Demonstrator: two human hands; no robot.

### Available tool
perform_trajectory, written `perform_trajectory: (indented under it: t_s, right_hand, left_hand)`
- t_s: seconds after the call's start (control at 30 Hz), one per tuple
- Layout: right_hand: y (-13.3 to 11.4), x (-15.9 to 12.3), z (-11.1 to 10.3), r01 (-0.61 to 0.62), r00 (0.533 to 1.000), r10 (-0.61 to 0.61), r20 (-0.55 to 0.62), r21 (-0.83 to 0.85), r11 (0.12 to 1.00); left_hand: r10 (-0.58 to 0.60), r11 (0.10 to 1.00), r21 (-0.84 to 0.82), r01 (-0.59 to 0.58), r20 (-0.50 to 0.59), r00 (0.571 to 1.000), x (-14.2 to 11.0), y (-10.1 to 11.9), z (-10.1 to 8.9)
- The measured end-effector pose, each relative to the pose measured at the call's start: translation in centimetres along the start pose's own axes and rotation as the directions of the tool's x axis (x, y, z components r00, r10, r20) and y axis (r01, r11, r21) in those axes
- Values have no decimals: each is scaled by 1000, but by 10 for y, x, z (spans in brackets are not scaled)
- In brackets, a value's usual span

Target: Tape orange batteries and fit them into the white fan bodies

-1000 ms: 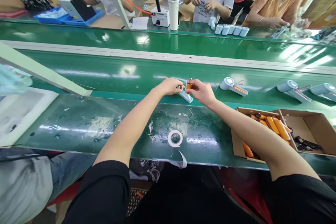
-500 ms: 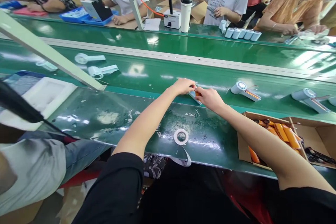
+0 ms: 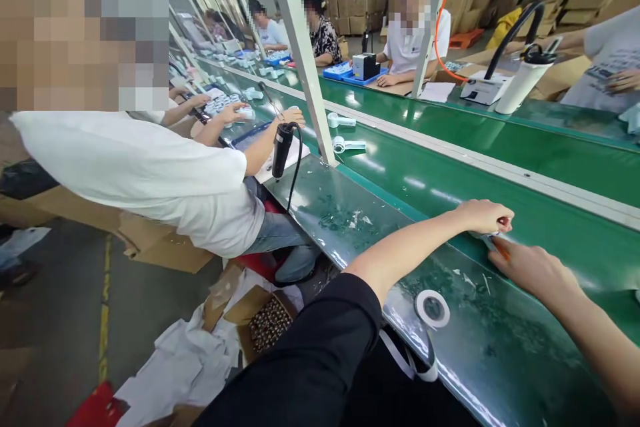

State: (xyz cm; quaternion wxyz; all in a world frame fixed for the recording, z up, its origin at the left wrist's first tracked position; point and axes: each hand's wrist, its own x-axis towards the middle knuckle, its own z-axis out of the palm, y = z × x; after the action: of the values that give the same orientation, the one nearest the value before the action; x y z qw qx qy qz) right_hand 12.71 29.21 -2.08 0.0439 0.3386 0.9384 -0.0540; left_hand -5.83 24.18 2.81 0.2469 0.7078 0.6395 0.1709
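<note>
My left hand point(image 3: 486, 216) is closed, its fingers curled over the far end of a light-blue handheld fan point(image 3: 483, 236), which they mostly hide. Close beside it, my right hand point(image 3: 537, 268) grips the near part of the fan, where a bit of an orange battery point(image 3: 501, 247) shows by the fingertips. Both hands are at the edge where the bench meets the green belt. Nearer to me on the bench lies a roll of white tape point(image 3: 421, 309), its loose end hanging over the front edge.
On the green belt point(image 3: 400, 177) rest two light-blue fans point(image 3: 354, 145). A slanted metal post point(image 3: 305, 47) rises at the belt's edge. A black electric screwdriver point(image 3: 283, 150) hangs before a co-worker in a white shirt point(image 3: 150, 180) on my left. More people sit across the belt.
My view has swung left, bringing the co-worker beside me into sight and the box of orange batteries out of it. Both hands stay together on the fan.
</note>
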Motion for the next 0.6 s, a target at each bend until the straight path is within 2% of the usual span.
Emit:
perform_trajectory:
  t_s: [0.1, 0.23, 0.27, 0.33, 0.43, 0.47, 0.53, 0.6]
  right_hand:
    - [-5, -1, -8, 28, 999, -28, 42, 15, 1000]
    - [-5, -10, -13, 53, 998, -50, -44, 81, 995]
    - [-3, -12, -14, 30, 996, -19, -82, 137, 990]
    - [1, -15, -17, -62, 976, 124, -180, 315, 947]
    - [10, -12, -29, -184, 880, 381, -283, 537, 823]
    - [13, -11, -35, -213, 869, 415, -270, 552, 806]
    - [21, -13, -47, -263, 893, 410, -186, 523, 810]
    - [29, -29, -57, -237, 919, 357, -167, 490, 839]
  left_hand:
    - [-12, 1000, -20, 12, -20, 1000, 2, 0, 5]
    - [-54, 998, -17, 53, -59, 997, -1, 6, 11]
    - [-72, 997, -11, 72, -78, 994, -2, 8, 12]
    - [-111, 994, 3, 112, -127, 986, -3, 12, 13]
    - [-144, 989, 15, 149, -191, 971, -9, 20, 10]
    - [-148, 988, 12, 154, -208, 967, -15, 23, 9]
    - [-142, 989, 2, 147, -244, 959, -38, 29, 9]
    - [-79, 996, 4, 84, -273, 959, -76, 28, 13]
